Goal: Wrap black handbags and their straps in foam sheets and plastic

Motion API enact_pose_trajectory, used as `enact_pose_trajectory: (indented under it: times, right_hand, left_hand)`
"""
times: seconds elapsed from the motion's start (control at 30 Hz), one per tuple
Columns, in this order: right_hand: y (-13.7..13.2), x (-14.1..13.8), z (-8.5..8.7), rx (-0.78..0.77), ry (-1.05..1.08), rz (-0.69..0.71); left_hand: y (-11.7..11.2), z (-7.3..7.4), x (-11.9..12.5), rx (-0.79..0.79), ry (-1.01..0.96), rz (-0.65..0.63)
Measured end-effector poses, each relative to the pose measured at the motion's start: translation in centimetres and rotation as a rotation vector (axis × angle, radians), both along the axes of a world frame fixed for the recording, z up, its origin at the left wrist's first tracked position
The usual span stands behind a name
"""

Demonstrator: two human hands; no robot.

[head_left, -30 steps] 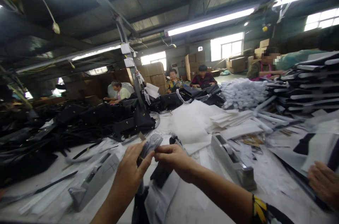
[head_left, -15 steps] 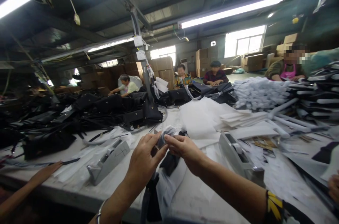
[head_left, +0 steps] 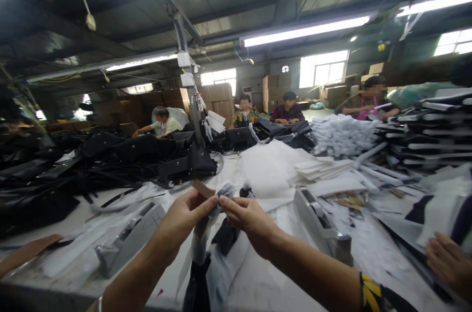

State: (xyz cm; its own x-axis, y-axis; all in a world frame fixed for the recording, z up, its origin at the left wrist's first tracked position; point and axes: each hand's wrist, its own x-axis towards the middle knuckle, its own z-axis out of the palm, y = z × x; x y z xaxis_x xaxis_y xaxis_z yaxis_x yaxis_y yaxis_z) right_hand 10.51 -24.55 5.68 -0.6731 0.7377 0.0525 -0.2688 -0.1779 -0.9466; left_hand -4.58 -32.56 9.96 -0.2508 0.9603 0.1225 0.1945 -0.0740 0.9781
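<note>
Before me, above the table, my left hand point(head_left: 184, 221) and my right hand point(head_left: 252, 221) meet fingertip to fingertip. Both pinch a strap point(head_left: 225, 189) wrapped in clear, shiny plastic. A flat brown strip point(head_left: 204, 189) sticks up behind the left fingers; whether it is card or tape I cannot tell. Below the hands, wrapped material hangs toward a black bag part point(head_left: 197, 277) at the table edge, partly covered by a thin white sheet point(head_left: 232, 258). My hands hide much of the strap.
Grey tape dispensers stand left point(head_left: 131, 238) and right point(head_left: 324, 226). Black bags point(head_left: 121, 150) are heaped at the left, white sheets point(head_left: 265, 167) and white rolls point(head_left: 342, 135) lie beyond. Co-workers' hands are at the left point(head_left: 33, 250) and right point(head_left: 448, 258) edges.
My view has turned a little to the right. The brown strip now shows above my left hand, and the wrapped strap between my fingers has tilted. The right-hand co-worker's hand has come further into view.
</note>
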Motion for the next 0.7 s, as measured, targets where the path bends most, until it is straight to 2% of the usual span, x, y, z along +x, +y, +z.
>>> enact_pose_trajectory:
  times: [0.13,0.23,0.3,0.43,0.57,0.7]
  right_hand:
    - [0.1,0.9,0.3,-0.102,0.116,0.093]
    - [0.0,1.5,0.1,-0.302,0.286,0.192]
    - [-0.3,1.5,-0.5,-0.375,0.343,0.196]
    - [-1.4,0.8,-1.4,-0.252,0.378,0.155]
    - [-2.4,0.2,-1.0,-0.130,0.398,0.089]
    - [-2.6,-0.4,-0.8,-0.089,0.370,-0.015]
  left_hand:
    - [0.1,0.3,-0.1,-0.022,0.037,0.047]
    - [0.1,0.3,-0.2,-0.013,0.046,0.081]
    - [0.1,0.3,-0.1,-0.001,0.049,0.087]
    - [0.0,0.1,0.3,0.033,0.089,0.081]
    - [-0.1,0.0,0.9,0.111,0.161,0.083]
    - [-0.2,0.1,1.2,0.179,0.299,0.120]
